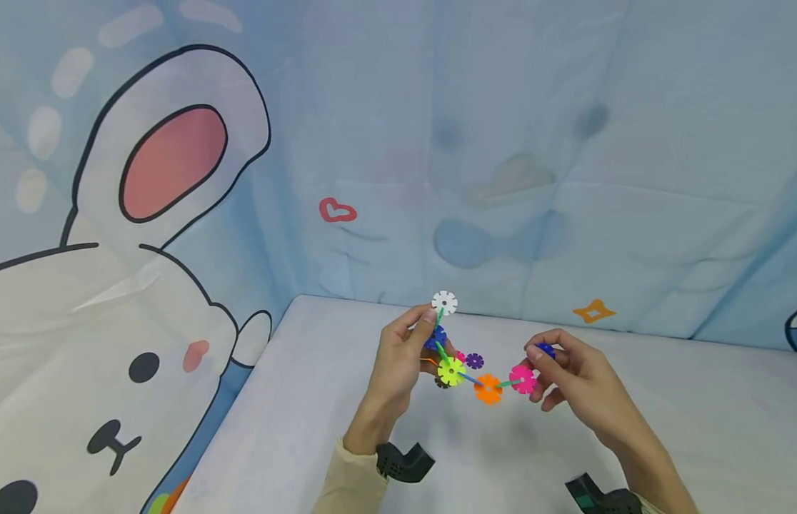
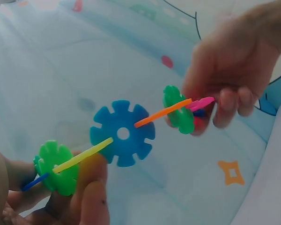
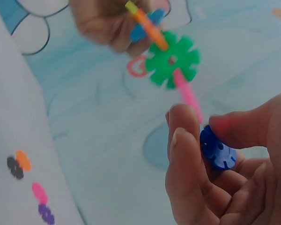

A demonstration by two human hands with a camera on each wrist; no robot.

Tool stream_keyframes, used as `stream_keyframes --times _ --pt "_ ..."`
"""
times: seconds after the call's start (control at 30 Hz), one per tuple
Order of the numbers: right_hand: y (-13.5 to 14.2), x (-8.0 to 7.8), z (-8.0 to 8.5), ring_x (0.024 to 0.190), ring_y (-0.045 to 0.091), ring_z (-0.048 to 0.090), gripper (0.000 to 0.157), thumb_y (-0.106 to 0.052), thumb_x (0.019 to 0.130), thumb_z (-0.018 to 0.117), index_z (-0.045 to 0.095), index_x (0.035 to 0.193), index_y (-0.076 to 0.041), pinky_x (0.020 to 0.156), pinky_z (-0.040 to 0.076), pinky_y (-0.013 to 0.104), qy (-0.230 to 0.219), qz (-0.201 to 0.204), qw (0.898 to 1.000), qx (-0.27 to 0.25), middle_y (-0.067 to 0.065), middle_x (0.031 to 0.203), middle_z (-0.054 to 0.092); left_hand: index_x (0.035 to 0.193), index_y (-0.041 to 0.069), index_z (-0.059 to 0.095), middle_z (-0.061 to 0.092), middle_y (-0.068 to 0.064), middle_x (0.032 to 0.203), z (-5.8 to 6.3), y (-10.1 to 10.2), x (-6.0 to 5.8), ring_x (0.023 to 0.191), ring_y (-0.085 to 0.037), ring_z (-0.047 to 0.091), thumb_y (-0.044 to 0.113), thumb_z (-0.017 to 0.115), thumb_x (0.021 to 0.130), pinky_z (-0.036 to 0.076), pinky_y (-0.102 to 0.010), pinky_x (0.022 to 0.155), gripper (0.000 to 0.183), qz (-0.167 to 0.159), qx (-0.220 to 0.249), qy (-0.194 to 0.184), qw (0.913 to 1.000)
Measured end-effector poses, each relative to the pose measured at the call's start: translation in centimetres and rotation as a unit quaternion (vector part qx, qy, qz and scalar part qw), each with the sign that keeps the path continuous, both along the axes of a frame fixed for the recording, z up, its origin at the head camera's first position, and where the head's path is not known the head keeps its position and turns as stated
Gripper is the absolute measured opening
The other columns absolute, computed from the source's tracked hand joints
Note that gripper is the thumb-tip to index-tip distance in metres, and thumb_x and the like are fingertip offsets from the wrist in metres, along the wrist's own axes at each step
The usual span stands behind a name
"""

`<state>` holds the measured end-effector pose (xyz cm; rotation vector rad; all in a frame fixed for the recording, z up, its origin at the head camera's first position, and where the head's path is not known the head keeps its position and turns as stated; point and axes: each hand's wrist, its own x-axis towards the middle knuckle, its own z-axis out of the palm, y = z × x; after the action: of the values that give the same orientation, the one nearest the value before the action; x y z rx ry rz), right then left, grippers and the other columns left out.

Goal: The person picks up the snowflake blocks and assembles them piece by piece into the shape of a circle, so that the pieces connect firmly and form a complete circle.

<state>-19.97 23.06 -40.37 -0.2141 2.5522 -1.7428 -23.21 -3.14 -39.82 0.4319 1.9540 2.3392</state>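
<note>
A chain of slotted plastic snowflake discs (image 1: pixel 451 371) hangs between the two hands, its pieces joined crosswise at their slots. White, blue, yellow-green, orange and pink discs face the head view, with others edge-on between them. My left hand (image 1: pixel 393 360) pinches the chain near its white end, by the blue disc (image 2: pixel 122 133) in the left wrist view. At the other end, my right hand (image 1: pixel 575 378) holds a dark blue disc (image 3: pixel 218 147) between thumb and fingers. Right by those fingertips is the pink end disc (image 1: pixel 523 379), seen edge-on and blurred in the right wrist view.
On the white table (image 1: pixel 296 400) lie a joined pink and purple disc pair (image 3: pixel 42 202) and an orange and black pair (image 3: pixel 18 164), beyond the chain. A blue printed cloth (image 1: pixel 533 143) stands behind the table's back edge, and a printed rabbit (image 1: pixel 51 343) fills the left side.
</note>
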Motion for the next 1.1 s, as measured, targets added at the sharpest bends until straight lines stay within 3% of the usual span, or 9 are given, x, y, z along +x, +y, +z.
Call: stream_keyframes --times 0.17,0.4,0.57,0.8,1.1 --pt "-0.4 1.2 1.1 0.065 0.032 0.07 0.032 -0.028 0.108 0.064 0.057 0.124 -0.002 0.06 0.065 0.042 -0.012 0.053 0.998 -0.02 0.013 0.09 0.067 0.129 0.003 0.07 0.069 0.004 0.072 -0.2 0.2 -0.1 0.059 -0.01 0.06 0.03 0.053 0.113 0.05 -0.019 0.055 0.036 0.033 0.009 0.009 0.9994" --pt "-1.7 1.8 1.4 0.067 0.027 0.074 0.031 -0.021 0.1 0.075 0.06 0.114 0.002 0.067 0.068 0.041 -0.041 0.121 0.992 -0.022 0.016 0.099 0.076 0.123 0.001 0.075 0.066 0.005 0.07 -0.5 0.6 -0.2 0.065 -0.011 0.062 0.028 0.058 0.111 0.042 -0.018 0.054 0.034 0.054 0.021 0.01 0.9983" --pt "-2.9 1.9 1.3 0.069 0.027 0.075 0.031 -0.02 0.098 0.078 0.062 0.111 0.002 0.067 0.068 0.038 -0.064 0.138 0.988 -0.008 0.015 0.096 0.076 0.122 0.001 0.076 0.066 0.004 0.068 -0.6 0.6 -0.3 0.063 -0.01 0.065 0.033 0.051 0.113 0.046 -0.019 0.054 0.042 0.025 0.004 0.019 0.9995" --pt "-3.2 2.0 1.2 0.067 0.026 0.074 0.029 -0.019 0.097 0.078 0.062 0.111 0.001 0.066 0.067 0.036 -0.053 0.138 0.989 0.004 0.012 0.095 0.077 0.121 -0.007 0.072 0.066 0.003 0.068 -0.4 0.2 -0.3 0.058 -0.009 0.065 0.022 0.051 0.112 0.06 -0.022 0.062 0.038 -0.015 0.006 0.028 0.9995" --pt "-2.8 1.9 1.2 0.064 0.024 0.072 0.029 -0.023 0.098 0.078 0.063 0.11 -0.001 0.065 0.066 0.038 -0.021 0.127 0.991 0.019 0.01 0.094 0.078 0.128 -0.006 0.064 0.068 0.003 0.073 -0.3 0.3 -0.1 0.056 -0.009 0.07 0.022 0.052 0.111 0.064 -0.029 0.062 0.035 -0.061 0.045 -0.007 0.9971"
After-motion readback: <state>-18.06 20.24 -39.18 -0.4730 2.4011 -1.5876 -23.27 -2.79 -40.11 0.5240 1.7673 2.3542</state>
